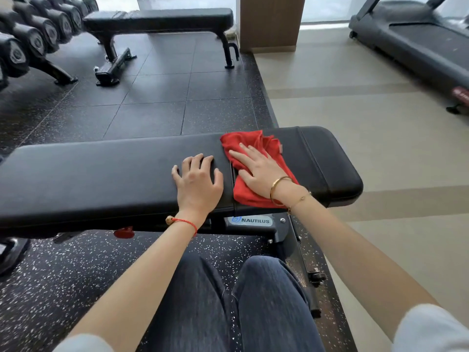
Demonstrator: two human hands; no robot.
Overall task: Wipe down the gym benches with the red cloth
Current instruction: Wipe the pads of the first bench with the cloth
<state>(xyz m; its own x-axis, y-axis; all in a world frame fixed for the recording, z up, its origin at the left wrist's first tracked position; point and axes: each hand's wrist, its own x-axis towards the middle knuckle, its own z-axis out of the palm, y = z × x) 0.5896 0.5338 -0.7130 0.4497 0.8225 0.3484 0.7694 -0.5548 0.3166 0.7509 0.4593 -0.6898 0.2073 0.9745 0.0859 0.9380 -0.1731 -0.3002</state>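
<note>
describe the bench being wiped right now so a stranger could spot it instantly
Start at the speckled black rubber floor. The near black padded bench spans it crosswise, under both hands. Unlike the far black flat bench beside the dumbbell rack, it has a crumpled red cloth on it.

Near bench point(101, 171): black Nautilus pad, runs L–R in front of you. Your right hand point(261, 171) lies flat, fingers straight, pressing red cloth point(256, 143) onto pad nr right end. Your left hand point(196, 181) rests on bare pad just beside cloth, fingers spread. Far bench point(157, 19) beyond; dumbbell rack point(30, 34) at left; treadmill point(418, 39) at right.
</note>
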